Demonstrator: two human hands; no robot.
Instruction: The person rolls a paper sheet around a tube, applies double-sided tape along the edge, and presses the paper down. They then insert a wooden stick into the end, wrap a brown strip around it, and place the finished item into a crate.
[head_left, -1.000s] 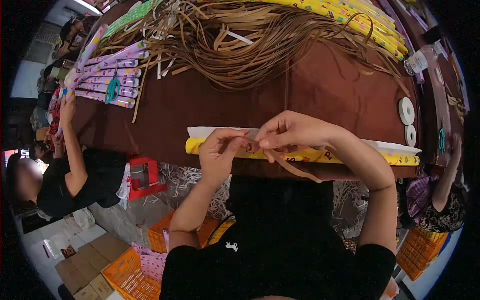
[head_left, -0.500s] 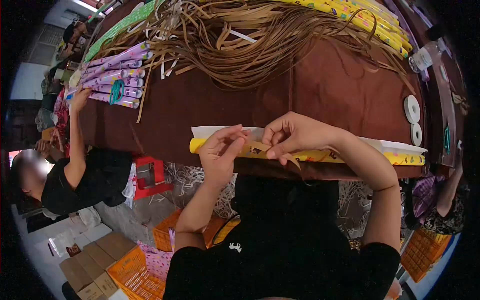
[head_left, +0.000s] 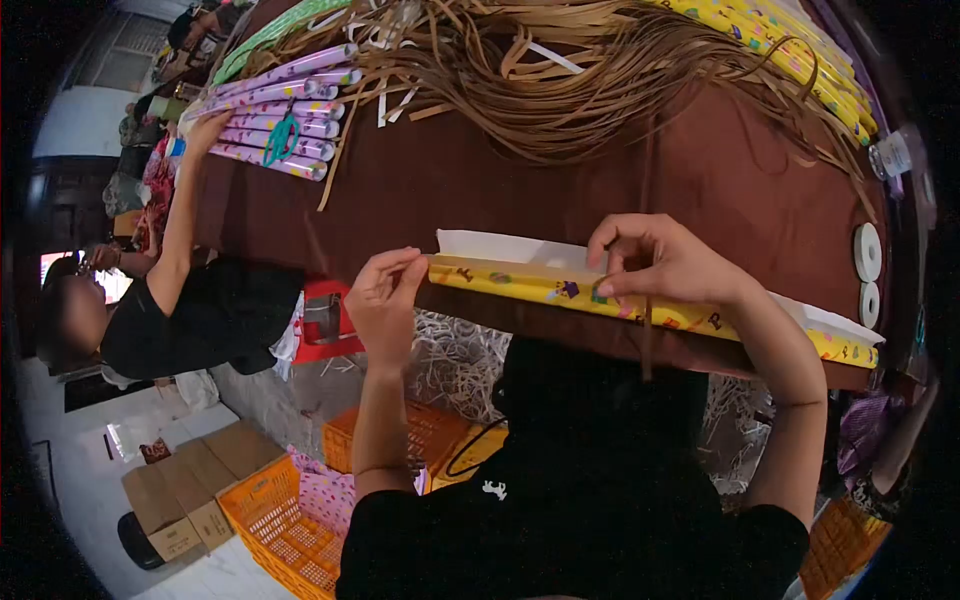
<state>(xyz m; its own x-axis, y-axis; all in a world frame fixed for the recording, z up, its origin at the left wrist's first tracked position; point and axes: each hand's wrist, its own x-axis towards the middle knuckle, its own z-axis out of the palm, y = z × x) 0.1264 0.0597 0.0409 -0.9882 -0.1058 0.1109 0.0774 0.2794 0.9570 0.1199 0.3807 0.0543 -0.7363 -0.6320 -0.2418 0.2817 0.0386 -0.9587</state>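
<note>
"What do the hands do?"

"The left hand and right hand hold one thin brown strip. It goes from hand to hand, and a loose bit hangs down by the right hand."

"How do you do that well?"

"I think you pull softly, the same on both sides. Hold it flat, so it does not twist. Pinch near the edge of your fingers, so you can feel it slip."

"How do the fingers look?"

"The left ones are up, with the thumb and first finger shut on the end. The right hand comes in from the side, palm down, wrist bent a bit. Its thumb and first finger are close, with the strip in there. I can't see all the other fingers."

"What is behind the strip?"

"A yellow paper roll with a white flap, in the middle of the frame. I can't tell if the strip touches it."

"And farther off?"

"Two white tape rolls sit at the right. A big brown pile of strips is at the top. At the upper left, a co-worker's hand is at the purple rolls, with green-blue scissors on them. More yellow rolls are at the upper right."
</note>
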